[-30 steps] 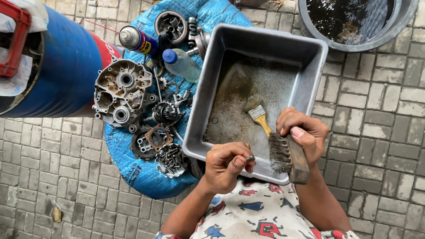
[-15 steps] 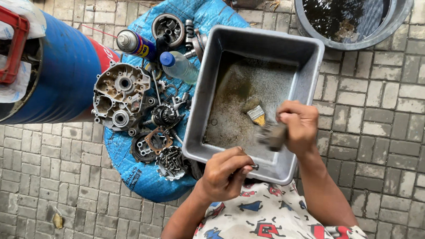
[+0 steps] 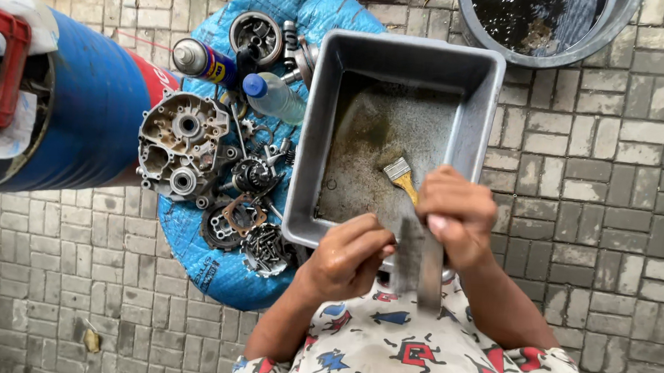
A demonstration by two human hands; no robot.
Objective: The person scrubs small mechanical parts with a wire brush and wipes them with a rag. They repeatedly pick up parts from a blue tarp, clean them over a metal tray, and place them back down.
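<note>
The right hand [image 3: 456, 214] has its grip clamped on a flat grey metal bar [image 3: 417, 261] over the tray's near rim; the left hand [image 3: 350, 256] is curled, fingertips touching the bar. It looks stiff, heavy and oily-slick, best held by its long edges. A yellow-handled brush [image 3: 401, 176] lies in the grimy grey tray [image 3: 471, 73]; cast engine parts [image 3: 181, 146] sit left on blue sacking [image 3: 209, 267].

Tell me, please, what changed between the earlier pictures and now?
The right hand turned the flat grey metal part from lying across to pointing toward the body. The left hand moved in beside it. The brush, grey tray and engine parts on the blue sack stayed put.
</note>
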